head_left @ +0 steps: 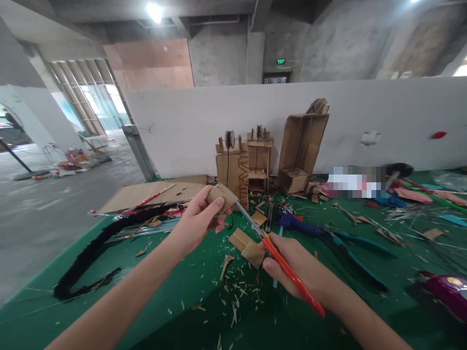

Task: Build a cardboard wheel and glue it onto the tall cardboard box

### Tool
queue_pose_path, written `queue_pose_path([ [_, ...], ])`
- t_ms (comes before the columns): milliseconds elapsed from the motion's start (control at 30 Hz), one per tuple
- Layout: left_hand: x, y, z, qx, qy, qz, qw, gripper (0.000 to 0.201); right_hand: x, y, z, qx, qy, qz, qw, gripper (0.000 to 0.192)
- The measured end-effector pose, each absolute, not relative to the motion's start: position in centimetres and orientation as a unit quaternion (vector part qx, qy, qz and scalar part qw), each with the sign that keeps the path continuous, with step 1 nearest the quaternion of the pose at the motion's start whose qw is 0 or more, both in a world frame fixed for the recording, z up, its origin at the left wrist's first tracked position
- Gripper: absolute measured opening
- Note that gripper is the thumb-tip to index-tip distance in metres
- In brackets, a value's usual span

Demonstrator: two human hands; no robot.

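My left hand [204,211] pinches a small piece of cardboard [223,195] above the table, thumb on its near face. My right hand [288,257] grips a pair of scissors [288,272] with red-orange handles. Their blades point up and left and meet the right edge of the cardboard piece; whether they are cutting into it I cannot tell. Below the hands lie a folded cardboard scrap [248,247] and a narrow curved scrap [226,266], with many tiny trimmings around them. The fingers inside the scissor handles are partly hidden.
Cardboard boxes [232,177] with spools on top stand against the white partition [189,131], beside a tall open cardboard box [302,146]. Right of my hands lie teal-handled pliers [350,243] and a blue tool [295,223]. A black fuzzy strip [95,248] curves across the left.
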State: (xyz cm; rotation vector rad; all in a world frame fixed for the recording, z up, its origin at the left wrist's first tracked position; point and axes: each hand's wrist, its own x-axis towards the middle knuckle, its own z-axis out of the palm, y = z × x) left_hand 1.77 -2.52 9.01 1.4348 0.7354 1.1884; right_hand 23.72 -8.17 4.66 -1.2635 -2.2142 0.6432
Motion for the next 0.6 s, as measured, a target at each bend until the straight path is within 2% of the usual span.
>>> queue_pose_path([
  [267, 1.8, -2.48, 8.86, 0.605, 0.301, 0.506, 0.537, 0.013, 23.88, -8.13, 4.72, -0.485, -0.808, 0.23, 0.243, 0.04],
  [600, 1.48, -2.61, 9.07, 0.642, 0.32, 0.473, 0.511, 0.019, 23.21, -8.13, 4.98, -0.531, -0.79, 0.205, 0.227, 0.042],
])
